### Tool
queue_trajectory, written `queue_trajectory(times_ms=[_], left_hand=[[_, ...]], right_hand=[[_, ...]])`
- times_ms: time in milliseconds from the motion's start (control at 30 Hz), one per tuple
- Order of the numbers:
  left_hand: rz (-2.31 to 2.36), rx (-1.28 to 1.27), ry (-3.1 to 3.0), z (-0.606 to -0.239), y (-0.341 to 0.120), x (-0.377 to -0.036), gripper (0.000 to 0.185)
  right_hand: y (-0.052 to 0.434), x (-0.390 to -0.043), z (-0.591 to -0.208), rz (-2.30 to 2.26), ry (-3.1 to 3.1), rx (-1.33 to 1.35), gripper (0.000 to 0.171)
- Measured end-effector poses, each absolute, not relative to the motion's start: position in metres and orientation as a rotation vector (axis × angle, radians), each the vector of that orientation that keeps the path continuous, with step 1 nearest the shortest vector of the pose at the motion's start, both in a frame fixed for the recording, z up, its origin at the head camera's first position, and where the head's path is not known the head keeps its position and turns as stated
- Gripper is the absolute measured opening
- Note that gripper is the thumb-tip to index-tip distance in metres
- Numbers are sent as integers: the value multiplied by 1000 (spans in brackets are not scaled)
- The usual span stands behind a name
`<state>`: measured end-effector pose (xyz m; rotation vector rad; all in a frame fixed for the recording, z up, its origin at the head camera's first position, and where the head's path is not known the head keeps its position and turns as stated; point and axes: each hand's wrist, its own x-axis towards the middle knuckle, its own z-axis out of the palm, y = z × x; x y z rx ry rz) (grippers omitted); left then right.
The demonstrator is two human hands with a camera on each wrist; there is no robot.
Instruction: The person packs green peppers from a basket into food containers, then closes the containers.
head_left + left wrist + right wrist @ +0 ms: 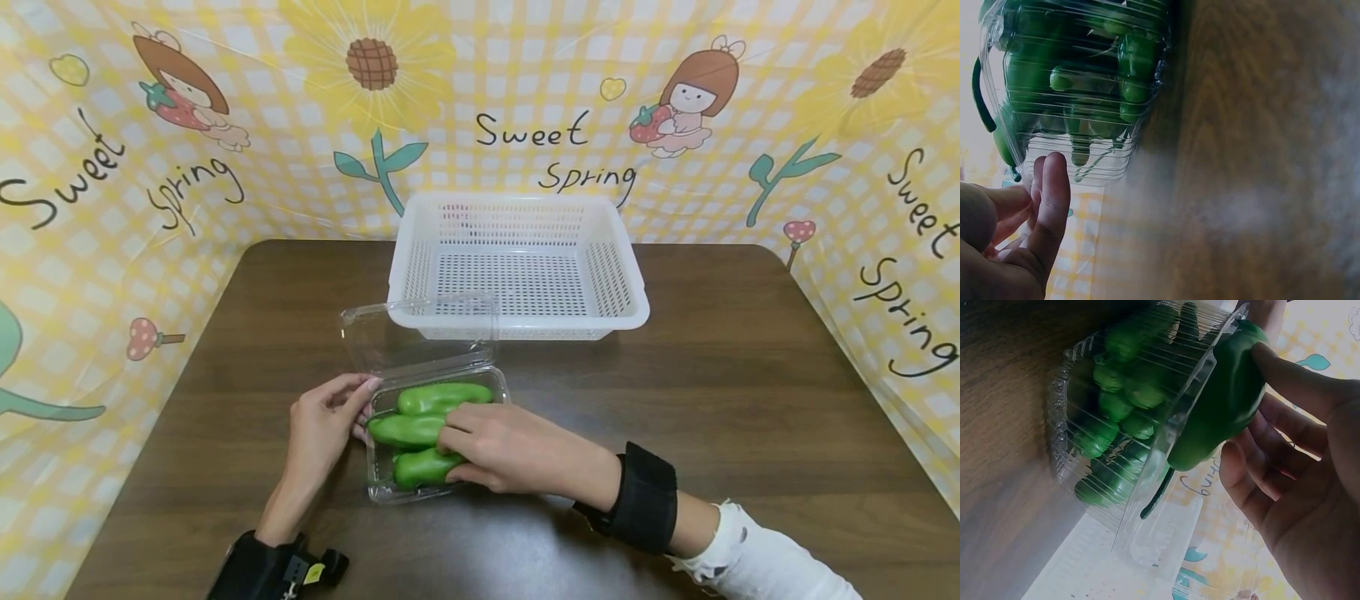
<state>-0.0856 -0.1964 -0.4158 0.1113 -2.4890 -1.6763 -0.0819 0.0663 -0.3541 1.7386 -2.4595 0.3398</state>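
Note:
A clear plastic clamshell box stands on the table with its lid tipped back. Long green peppers fill it; in the head view a far pepper, a middle pepper and a near pepper lie on top. My left hand pinches the box's left rim between thumb and fingers. From the right, my right hand reaches over the box. In the right wrist view its thumb and fingers grip a green pepper with a dark stem. Several more peppers show through the ribbed wall.
A white perforated plastic basket stands behind the box, and the raised lid overlaps its front left corner in the head view. The brown wooden table extends to both sides. A yellow checked cloth hangs around the back and sides.

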Motion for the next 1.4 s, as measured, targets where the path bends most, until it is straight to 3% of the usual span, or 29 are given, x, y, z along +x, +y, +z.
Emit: queue_trajectory(times_ms=[867,1400], left_hand=[[-1706,105,-2472,-412,-195,-85,20],[-1695,74,-2487,-412,-196,-85,22]], right_hand=[[63,-85,-353,367,-2459,1694,24],[97,-140,-311,681,-2329,1130,32]])
